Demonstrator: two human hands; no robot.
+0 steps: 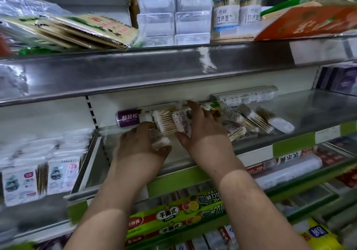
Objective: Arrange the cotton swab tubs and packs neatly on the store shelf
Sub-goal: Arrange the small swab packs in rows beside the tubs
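Store shelving fills our head view: grey metal decks stacked one above another, with green price strips along the lower edges. We work at the middle shelf [289, 110], whose deck is bare steel toward the right. Our left hand [139, 145] curls around a pack of cotton swabs [160, 141] at the front of the shelf, thumb under it and fingers over the top, likely so we can turn it square with its neighbours. Our right hand [201, 131] lies flatter, fingers spread over a second swab pack [181, 124] and thumb hooked at its near end, steadying it while the left one lines up. Between the hands a pack of wooden-stick swabs [164, 120] stands against a purple roll box [128, 119] at the back wall. To the right, more swab packs [257, 120] lie loosely fanned and tilted, seemingly not yet tidied. On the shelf above sit clear swab tubs [173, 15], stacked in two columns, beside bamboo toothpick jars [227, 8]. Below us run boxes of cling wrap [173, 217].
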